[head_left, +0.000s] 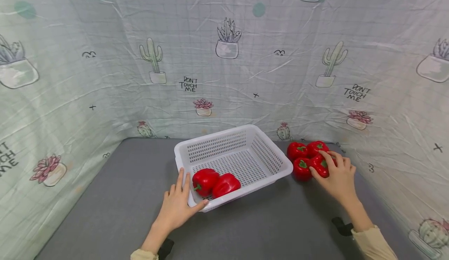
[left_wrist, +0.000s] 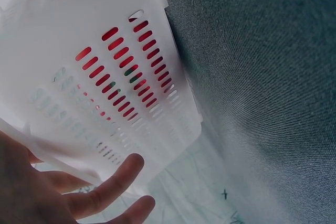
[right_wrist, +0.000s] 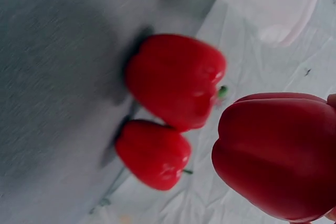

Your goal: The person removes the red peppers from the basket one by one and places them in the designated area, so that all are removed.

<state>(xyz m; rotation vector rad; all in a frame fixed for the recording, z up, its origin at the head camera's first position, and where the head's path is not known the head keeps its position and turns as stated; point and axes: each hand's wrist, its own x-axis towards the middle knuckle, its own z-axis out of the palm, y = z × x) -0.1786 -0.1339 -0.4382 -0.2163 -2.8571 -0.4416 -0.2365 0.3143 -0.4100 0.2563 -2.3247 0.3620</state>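
Note:
A white perforated plastic basket (head_left: 245,190) has two red bell peppers, one pepper (head_left: 205,181) beside another pepper (head_left: 226,186), in its front left corner. My left hand (head_left: 175,209) rests on that corner's rim, fingers spread and fairly straight, thumb along the front edge. On the right, my right hand (head_left: 339,180) holds a red bell pepper (right_wrist: 278,156) between thumb and fingers. Close by it are a front pepper (head_left: 301,170), a back left pepper (head_left: 296,151) and a back right pepper (head_left: 317,147). Fingertips barely show in the right wrist view.
Everything stands on a dark grey tabletop (head_left: 259,225). A pale cloth (head_left: 252,65) printed with cacti hangs behind and along both sides. The loose peppers lie just right of the basket, near the back edge.

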